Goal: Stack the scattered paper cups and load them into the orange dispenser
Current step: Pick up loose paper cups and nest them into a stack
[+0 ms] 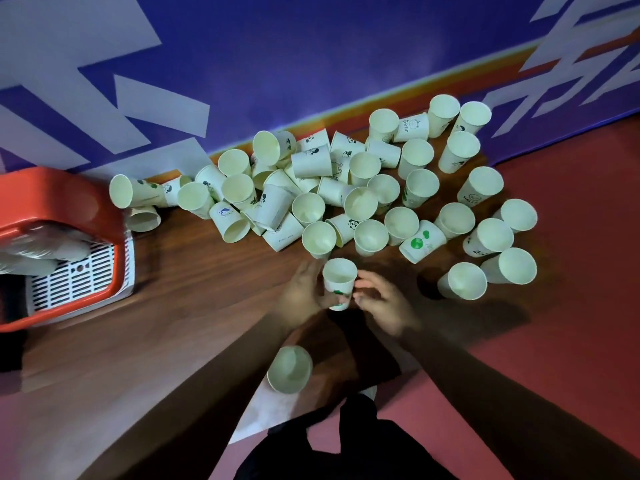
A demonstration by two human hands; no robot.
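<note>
Both hands met on one upright paper cup [339, 284] at the counter's [214, 306] near edge: left hand [304, 292] fingers wrapped its side, right hand [379, 301] fingers pinched the base. Best nest it straight, rims level. Scattered cups [346, 188] looked empty; orange dispenser [62, 202] far left, contents unclear.

Both forearms bare, no sleeves visible, no watch/rings seen. Left hand [304, 292] & right hand [384, 303] bare, slightly motion-blurred. Dark (black-ish) trousers [346, 445] at btm centre, fabric creased. Pale shoe tip [370, 392] just above trouser leg, detail unclear.
</note>
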